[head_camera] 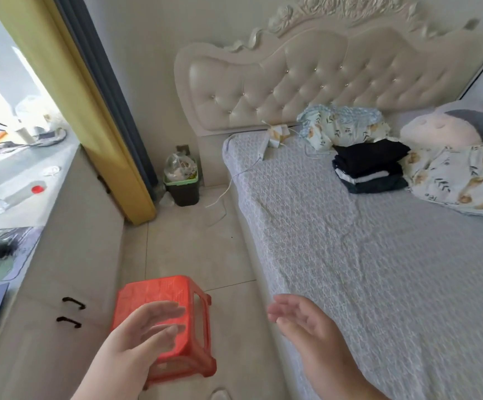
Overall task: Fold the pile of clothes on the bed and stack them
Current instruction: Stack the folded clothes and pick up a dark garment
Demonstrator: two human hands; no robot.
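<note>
A stack of folded dark clothes sits on the bed near the headboard, black piece on top. Behind it lies a crumpled floral cloth. A floral quilt lies bunched at the right. My left hand hovers over the orange stool with straight fingers and holds nothing. My right hand is raised at the bed's near edge, fingers relaxed, empty. Both hands are far from the clothes.
An orange plastic stool stands on the tiled floor beside the bed. A green-rimmed bin sits in the corner with a white cable trailing from the bed. A plush pillow rests by the headboard. A cabinet runs along the left.
</note>
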